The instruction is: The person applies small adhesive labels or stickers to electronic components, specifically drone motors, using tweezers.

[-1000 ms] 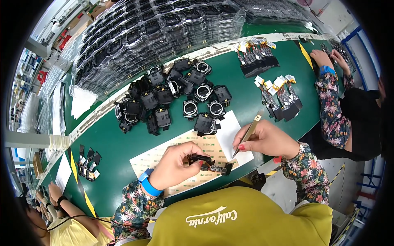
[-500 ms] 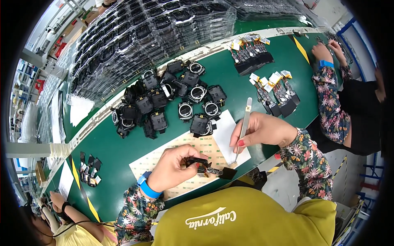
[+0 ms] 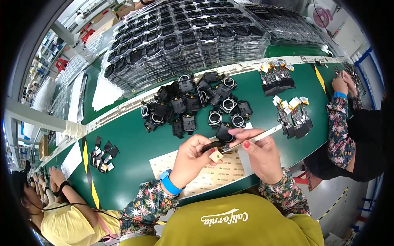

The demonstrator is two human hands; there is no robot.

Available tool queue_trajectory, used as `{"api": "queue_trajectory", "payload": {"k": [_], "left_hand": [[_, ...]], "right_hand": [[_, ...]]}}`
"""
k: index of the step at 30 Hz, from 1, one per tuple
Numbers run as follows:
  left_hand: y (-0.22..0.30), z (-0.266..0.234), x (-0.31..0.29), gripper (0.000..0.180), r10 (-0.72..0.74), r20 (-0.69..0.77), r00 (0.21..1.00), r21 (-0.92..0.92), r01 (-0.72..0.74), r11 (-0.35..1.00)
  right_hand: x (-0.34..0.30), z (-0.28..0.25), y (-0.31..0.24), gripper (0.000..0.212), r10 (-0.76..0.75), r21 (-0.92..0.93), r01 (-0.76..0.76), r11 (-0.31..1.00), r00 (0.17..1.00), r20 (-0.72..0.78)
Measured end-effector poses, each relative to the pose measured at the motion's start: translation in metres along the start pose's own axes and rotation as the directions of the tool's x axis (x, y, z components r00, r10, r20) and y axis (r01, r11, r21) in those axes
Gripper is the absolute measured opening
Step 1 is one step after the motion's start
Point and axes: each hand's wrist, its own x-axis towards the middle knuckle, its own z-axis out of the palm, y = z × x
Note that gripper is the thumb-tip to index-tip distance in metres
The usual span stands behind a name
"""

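Observation:
My left hand (image 3: 189,162), with a blue wrist strap, is closed on a small black device housing (image 3: 212,145). A small tan adhesive square (image 3: 216,156) shows in front of the housing, by the left fingertips and the tweezers' tip. My right hand (image 3: 264,153) pinches metal tweezers (image 3: 267,133) whose tip points left to the square; its fingertips are near the housing. Below both hands lies a tan adhesive sheet (image 3: 205,182) with printed marks. Fingers hide part of the housing, and I cannot tell whether the square touches it.
Black housings (image 3: 188,123) with round silvery rings are piled beyond my hands. Clear trays of black parts (image 3: 230,49) are stacked behind. Circuit boards with flat battery cells (image 3: 294,117) lie at the right, others (image 3: 102,156) at the left. A co-worker's hands (image 3: 342,84) are far right.
My right hand has come down and left to meet the left hand, which rose slightly. The tweezers tilted from upright to slanting. A tan square now shows between the hands. The view shifted.

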Motion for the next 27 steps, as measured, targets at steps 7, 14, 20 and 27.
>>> {"api": "queue_trajectory", "payload": {"k": [7, 14, 20, 27], "left_hand": [[0.003, 0.001, -0.004, 0.018, 0.053, -0.017, 0.998, -0.043, -0.053, 0.998], [-0.002, 0.002, -0.004, 0.018, 0.073, -0.039, 0.997, -0.069, -0.076, 0.995], [0.0, 0.005, -0.004, 0.013, 0.095, -0.046, 0.994, -0.049, -0.098, 0.994], [0.001, 0.006, -0.005, 0.013, 0.102, -0.039, 0.994, -0.044, -0.104, 0.994]], "right_hand": [[0.002, -0.001, 0.011, 0.014, -0.289, -0.477, 0.317, 0.82, 0.948, 0.132], [-0.004, 0.005, 0.006, 0.014, -0.37, -0.634, 0.404, 0.659, 0.909, 0.195], [-0.004, 0.006, 0.004, 0.014, -0.381, -0.693, 0.422, 0.585, 0.897, 0.224], [-0.006, 0.006, -0.001, 0.014, -0.373, -0.725, 0.475, 0.499, 0.873, 0.315]]}}
